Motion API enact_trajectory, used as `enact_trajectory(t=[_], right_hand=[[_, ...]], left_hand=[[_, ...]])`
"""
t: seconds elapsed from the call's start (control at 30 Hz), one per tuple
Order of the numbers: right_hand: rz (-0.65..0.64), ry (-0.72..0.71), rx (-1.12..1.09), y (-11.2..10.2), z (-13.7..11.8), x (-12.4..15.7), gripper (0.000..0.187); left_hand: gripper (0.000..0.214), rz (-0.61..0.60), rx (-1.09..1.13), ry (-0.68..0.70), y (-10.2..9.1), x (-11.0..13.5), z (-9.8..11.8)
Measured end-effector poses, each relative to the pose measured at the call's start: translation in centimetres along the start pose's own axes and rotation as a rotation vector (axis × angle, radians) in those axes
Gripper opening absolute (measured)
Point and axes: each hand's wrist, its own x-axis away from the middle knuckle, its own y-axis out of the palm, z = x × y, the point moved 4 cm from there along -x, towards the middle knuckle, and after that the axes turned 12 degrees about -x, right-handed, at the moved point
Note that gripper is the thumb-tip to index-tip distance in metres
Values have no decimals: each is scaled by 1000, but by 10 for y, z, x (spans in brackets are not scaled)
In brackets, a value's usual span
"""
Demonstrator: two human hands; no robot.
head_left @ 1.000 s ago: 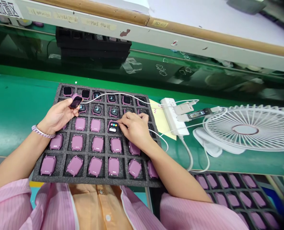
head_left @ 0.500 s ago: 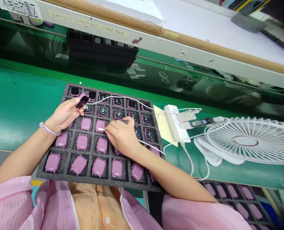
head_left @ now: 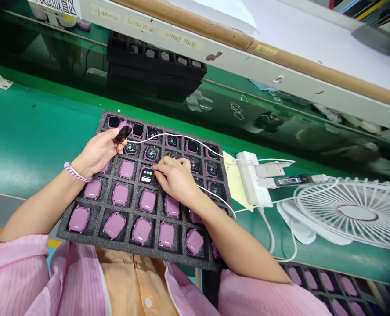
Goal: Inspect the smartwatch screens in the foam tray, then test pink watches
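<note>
A black foam tray (head_left: pixel 83 239) lies before me with several purple watch bodies in its cells, some face up with dark screens, some face down. My left hand (head_left: pixel 99 151) pinches one purple watch body (head_left: pixel 123 132) above the tray's far left corner. A white cable (head_left: pixel 182 137) runs from it across the tray. My right hand (head_left: pixel 177 177) rests over the tray's middle, fingertips closed on a watch with a lit screen (head_left: pixel 146 175) standing in its cell.
A white power strip (head_left: pixel 252 184) with plugged adapters lies right of the tray on a yellow sheet. A white desk fan (head_left: pixel 353 213) lies further right. Stacked black trays (head_left: pixel 155 66) sit behind, under a shelf. Another tray of purple watches (head_left: pixel 330 285) sits lower right.
My right hand reached left to a face-down watch and has turned it, so its lit screen faces up. The left hand kept holding its watch; the view shifted.
</note>
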Motion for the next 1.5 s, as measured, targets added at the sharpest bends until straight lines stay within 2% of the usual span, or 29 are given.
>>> enact_trajectory(t=[0.77,0.83,0.93,1.0,1.13,1.27,1.33,1.5], right_hand=[[142,-83,73,5,-3,4,21],[190,-89,166,1,-4,4,22],[365,-79,307,-16,-10,5,27],[423,-92,301,-24,-19,5,28],[280,-227,195,-14,-48,0,21],[135,-303,272,8,-67,-4,26],[75,-295,255,10,-68,-5,26],[20,-190,56,-1,-57,-19,21]], left_hand=[[17,10,-43,12,1,1,-1],[18,18,-38,16,1,1,-2],[17,30,-32,34,2,2,-1],[18,31,-28,45,2,2,0],[19,44,-8,72,0,3,2],[20,88,24,104,-5,3,7],[21,100,53,124,-7,3,11],[24,108,112,145,-12,4,21]])
